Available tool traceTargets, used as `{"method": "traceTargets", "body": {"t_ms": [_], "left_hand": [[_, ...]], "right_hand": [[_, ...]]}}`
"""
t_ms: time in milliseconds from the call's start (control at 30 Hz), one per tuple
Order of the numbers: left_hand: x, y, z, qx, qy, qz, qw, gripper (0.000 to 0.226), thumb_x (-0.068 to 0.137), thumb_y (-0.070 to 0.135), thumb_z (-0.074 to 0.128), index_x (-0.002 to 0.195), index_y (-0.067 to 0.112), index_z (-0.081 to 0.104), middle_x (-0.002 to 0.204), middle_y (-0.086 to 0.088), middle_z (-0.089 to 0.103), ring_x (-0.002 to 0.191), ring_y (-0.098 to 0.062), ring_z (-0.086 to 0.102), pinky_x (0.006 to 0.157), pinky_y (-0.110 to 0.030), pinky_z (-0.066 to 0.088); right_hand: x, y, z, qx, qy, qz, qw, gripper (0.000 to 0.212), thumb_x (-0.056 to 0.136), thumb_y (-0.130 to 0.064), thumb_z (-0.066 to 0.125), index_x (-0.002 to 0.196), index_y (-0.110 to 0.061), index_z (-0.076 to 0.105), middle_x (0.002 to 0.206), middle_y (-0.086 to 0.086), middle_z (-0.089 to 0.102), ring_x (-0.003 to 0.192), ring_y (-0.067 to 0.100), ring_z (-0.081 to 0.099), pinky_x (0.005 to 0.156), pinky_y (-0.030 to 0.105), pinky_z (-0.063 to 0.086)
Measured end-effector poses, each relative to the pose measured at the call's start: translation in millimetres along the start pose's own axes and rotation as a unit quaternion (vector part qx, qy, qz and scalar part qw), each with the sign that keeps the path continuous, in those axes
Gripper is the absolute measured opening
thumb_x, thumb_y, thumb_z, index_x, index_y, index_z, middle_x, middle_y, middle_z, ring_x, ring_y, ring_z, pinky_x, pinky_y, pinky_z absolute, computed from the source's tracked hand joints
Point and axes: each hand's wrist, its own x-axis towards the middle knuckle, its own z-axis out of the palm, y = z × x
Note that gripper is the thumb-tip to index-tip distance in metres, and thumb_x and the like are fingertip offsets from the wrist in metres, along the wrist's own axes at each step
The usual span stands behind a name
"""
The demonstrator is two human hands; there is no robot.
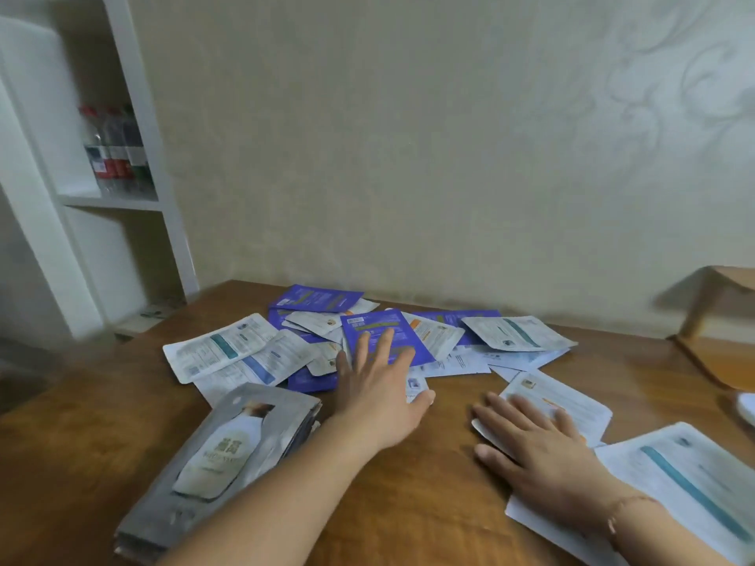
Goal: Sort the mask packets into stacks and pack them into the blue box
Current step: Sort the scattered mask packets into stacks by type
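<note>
Purple packet [384, 339] lies at twelve o'clock of the left hand [378, 396], whose straight fingers rest flat on it, long axis running away from the person. Right hand [539, 447] presses flat on a white packet [559, 402]. One grey stack [228, 455] at eight o'clock; the counter [408, 504] heap overlaps too much to count. No blue box visible.

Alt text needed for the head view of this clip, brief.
Left hand reaches flat onto a purple packet in a loose pile of mask packets on a wooden table; right hand presses flat on a white packet. A grey packet stack lies near left.
</note>
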Motion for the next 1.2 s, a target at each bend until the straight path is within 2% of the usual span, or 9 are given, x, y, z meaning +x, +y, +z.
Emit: {"method": "traceTargets", "body": {"t_ms": [133,233,367,500,600,733,933,1033,1200], "left_hand": [[50,-5,21,-0.001,-0.059,-0.123,0.991,0.077,0.090,0.074,0.028,0.154,0.037,0.007,0.164,-0.004,-0.013,0.147,-0.040,-0.016,0.113,-0.067,0.001],[49,7,37,0.014,-0.091,-0.133,0.987,0.079,0.087,0.077,0.022,0.153,0.041,-0.002,0.164,-0.004,-0.014,0.146,-0.044,-0.016,0.108,-0.070,-0.011],[33,31,44,0.035,-0.095,-0.064,0.993,0.079,0.084,0.079,0.019,0.151,0.044,-0.006,0.163,-0.001,-0.016,0.145,-0.045,-0.017,0.101,-0.071,-0.020],[20,61,49,0.047,-0.138,0.010,0.989,0.081,0.087,0.075,0.024,0.153,0.039,-0.005,0.162,0.000,-0.018,0.144,-0.043,-0.020,0.099,-0.069,-0.022],[24,58,29,0.030,-0.233,0.068,0.970,0.083,0.092,0.068,0.035,0.156,0.029,-0.001,0.163,-0.005,-0.013,0.146,-0.033,-0.022,0.110,-0.063,-0.013],[64,3,-37,0.100,-0.354,0.184,0.911,0.071,0.098,0.059,0.037,0.156,0.026,0.013,0.164,0.004,0.003,0.150,-0.023,0.004,0.118,-0.047,0.010],[117,-137,-53,0.140,-0.231,0.030,0.962,0.091,0.079,0.072,0.059,0.151,0.052,0.008,0.164,0.010,-0.009,0.150,-0.024,-0.011,0.119,-0.057,0.003],[115,-185,-33,0.078,-0.273,-0.016,0.959,0.094,0.068,0.087,0.053,0.139,0.068,-0.006,0.160,0.016,-0.020,0.150,-0.025,-0.015,0.118,-0.058,0.002],[103,-227,-22,0.098,-0.282,-0.053,0.953,0.112,0.046,0.101,0.038,0.133,0.068,-0.025,0.154,0.016,-0.035,0.146,-0.027,-0.025,0.113,-0.068,0.000]], "right_hand": [[-5,15,0,0.033,-0.009,-0.012,0.999,0.106,0.047,-0.092,-0.027,0.144,-0.060,0.002,0.150,-0.039,-0.014,0.145,-0.003,-0.013,0.119,0.041,-0.003],[5,21,-10,0.086,0.065,0.007,0.994,0.109,0.052,-0.093,-0.019,0.142,-0.054,0.028,0.151,-0.037,0.015,0.145,-0.004,0.011,0.116,0.031,0.016],[42,6,-33,0.186,0.229,0.008,0.955,0.080,0.079,-0.078,0.014,0.134,-0.035,0.053,0.146,-0.012,0.045,0.137,0.009,0.035,0.109,0.026,0.030],[103,-24,-39,0.124,0.122,-0.063,0.983,0.078,0.077,-0.085,0.014,0.143,-0.048,0.034,0.159,-0.016,0.018,0.149,0.011,0.009,0.119,0.045,0.013],[130,-26,-30,0.113,0.016,-0.028,0.993,0.080,0.072,-0.081,0.000,0.143,-0.055,0.027,0.159,-0.024,0.007,0.149,0.008,-0.003,0.116,0.058,-0.002],[126,3,-15,0.031,0.015,-0.009,0.999,0.101,0.051,-0.089,-0.015,0.142,-0.061,0.018,0.157,-0.029,0.002,0.149,0.006,-0.003,0.114,0.061,-0.001],[108,36,-6,0.014,0.036,0.038,0.999,0.096,0.048,-0.094,-0.018,0.136,-0.069,0.008,0.154,-0.034,-0.002,0.147,0.003,-0.005,0.115,0.059,0.005],[109,49,-6,0.001,0.033,0.081,0.996,0.107,0.036,-0.093,-0.029,0.136,-0.069,0.000,0.155,-0.033,-0.006,0.148,0.005,-0.005,0.115,0.057,0.007],[127,62,-1,0.049,0.059,0.137,0.988,0.087,0.047,-0.092,-0.018,0.131,-0.071,-0.012,0.156,-0.028,-0.010,0.149,0.010,-0.005,0.114,0.058,0.012]]}}
